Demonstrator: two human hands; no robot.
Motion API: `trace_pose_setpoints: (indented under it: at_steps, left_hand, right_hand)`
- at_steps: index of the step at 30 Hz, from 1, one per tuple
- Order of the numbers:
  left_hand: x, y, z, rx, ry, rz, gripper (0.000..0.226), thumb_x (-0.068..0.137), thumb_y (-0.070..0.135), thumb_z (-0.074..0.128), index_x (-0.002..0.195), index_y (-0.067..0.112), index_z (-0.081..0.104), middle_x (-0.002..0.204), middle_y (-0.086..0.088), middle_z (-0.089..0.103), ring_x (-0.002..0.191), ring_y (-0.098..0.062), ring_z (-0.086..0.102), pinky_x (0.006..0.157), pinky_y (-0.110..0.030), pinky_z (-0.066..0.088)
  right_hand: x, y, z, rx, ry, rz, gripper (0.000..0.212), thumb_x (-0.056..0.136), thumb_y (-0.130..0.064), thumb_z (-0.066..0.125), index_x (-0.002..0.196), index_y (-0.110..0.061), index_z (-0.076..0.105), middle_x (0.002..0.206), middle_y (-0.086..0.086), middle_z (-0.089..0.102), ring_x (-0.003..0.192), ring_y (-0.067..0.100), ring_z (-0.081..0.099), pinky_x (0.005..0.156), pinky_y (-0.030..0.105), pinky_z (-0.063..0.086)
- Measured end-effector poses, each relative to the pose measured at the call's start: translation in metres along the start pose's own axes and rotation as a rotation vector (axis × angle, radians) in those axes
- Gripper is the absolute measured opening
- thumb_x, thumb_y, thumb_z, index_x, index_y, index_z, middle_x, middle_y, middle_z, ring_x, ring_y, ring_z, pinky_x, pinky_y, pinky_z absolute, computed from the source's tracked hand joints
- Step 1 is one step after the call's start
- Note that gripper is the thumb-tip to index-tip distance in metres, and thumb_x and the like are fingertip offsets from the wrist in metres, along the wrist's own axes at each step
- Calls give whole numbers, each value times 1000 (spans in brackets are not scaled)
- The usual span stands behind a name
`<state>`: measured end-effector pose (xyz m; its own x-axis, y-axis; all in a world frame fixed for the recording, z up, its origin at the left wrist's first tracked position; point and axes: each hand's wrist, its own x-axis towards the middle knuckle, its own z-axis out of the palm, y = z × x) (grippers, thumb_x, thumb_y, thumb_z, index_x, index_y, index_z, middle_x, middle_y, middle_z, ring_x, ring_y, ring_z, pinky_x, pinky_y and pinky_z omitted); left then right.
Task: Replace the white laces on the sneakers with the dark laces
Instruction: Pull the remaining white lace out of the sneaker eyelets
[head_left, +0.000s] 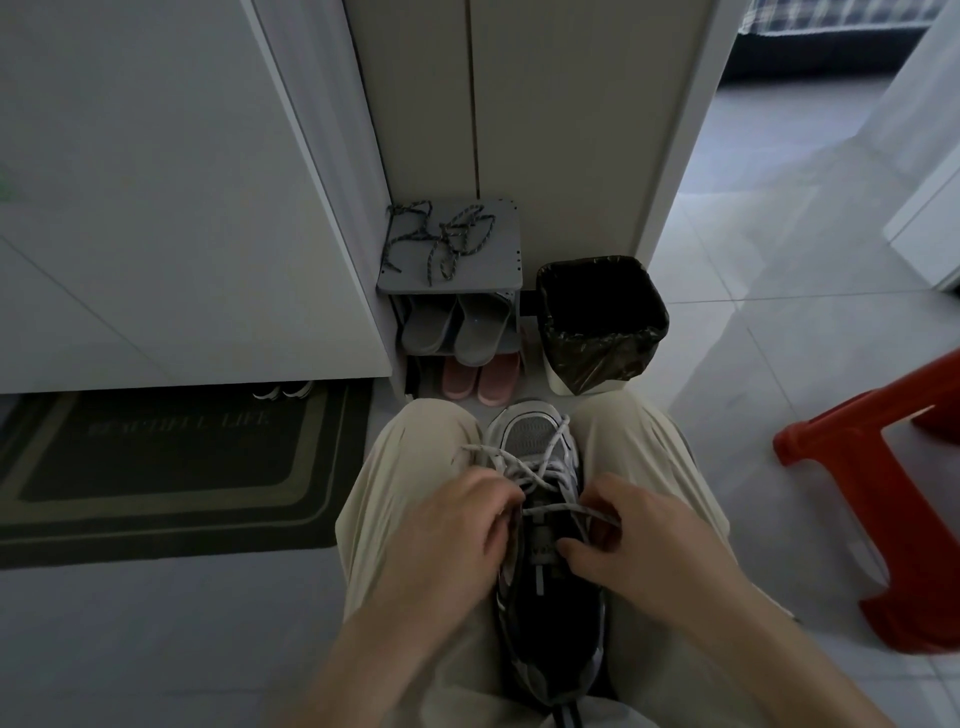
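A grey, black and white sneaker (540, 431) lies between my knees, toe pointing away. Its white lace (514, 462) is loosened and partly pulled out, with loops lying across the toe and my left knee. My left hand (447, 540) pinches the lace at the left side of the tongue. My right hand (639, 540) has its fingers curled round the lace at the right eyelets. The dark laces (441, 239) lie tangled on top of a small grey shoe rack (498, 275) ahead of me.
The rack holds grey slippers (452, 327) and pink slippers (480, 382). A bin with a dark liner (602, 332) stands right of it. A red plastic stool (883, 462) is at my right, a dark doormat (171, 467) at my left, under a white cabinet.
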<state>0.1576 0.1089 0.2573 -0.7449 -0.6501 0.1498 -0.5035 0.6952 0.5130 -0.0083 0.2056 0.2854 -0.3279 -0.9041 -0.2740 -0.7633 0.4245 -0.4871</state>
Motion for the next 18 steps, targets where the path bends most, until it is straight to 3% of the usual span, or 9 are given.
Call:
trace_pose_setpoints:
  at_steps: [5,9,11,14,18]
  left_hand:
    - [0,-10,4,-19,62,-86,12,85,13,61,87,25,57,82,17,52,75,0,47,67,-11,38]
    - [5,-34,-19,19,239,-318,12,86,16,60,88,27,56,79,17,51,69,-1,53,63,-22,49]
    - [7,-42,-25,87,216,-361,14,86,17,61,89,29,55,79,18,49,67,3,51,60,-16,44]
    - [5,-37,-20,135,87,-251,18,86,16,60,92,32,55,93,20,49,80,5,50,66,-11,40]
    - [0,-18,-4,81,-10,-68,19,80,27,58,98,32,56,104,17,52,101,-2,48,77,-22,46]
  right_hand:
    - [-1,1,0,28,20,3,29,74,-55,61,92,-34,51,80,-13,60,75,5,56,68,28,50]
    - [-3,1,0,42,31,1,29,74,-56,60,92,-36,51,77,-14,60,73,3,55,66,27,50]
    - [-3,2,0,39,37,-1,29,74,-56,60,92,-35,52,77,-14,60,73,3,55,65,26,49]
    - [-2,1,1,26,37,-5,29,74,-56,60,92,-35,51,76,-14,59,72,3,55,64,26,49]
    - [-2,0,1,16,28,-11,28,75,-56,60,90,-37,47,75,-15,55,72,4,53,60,22,43]
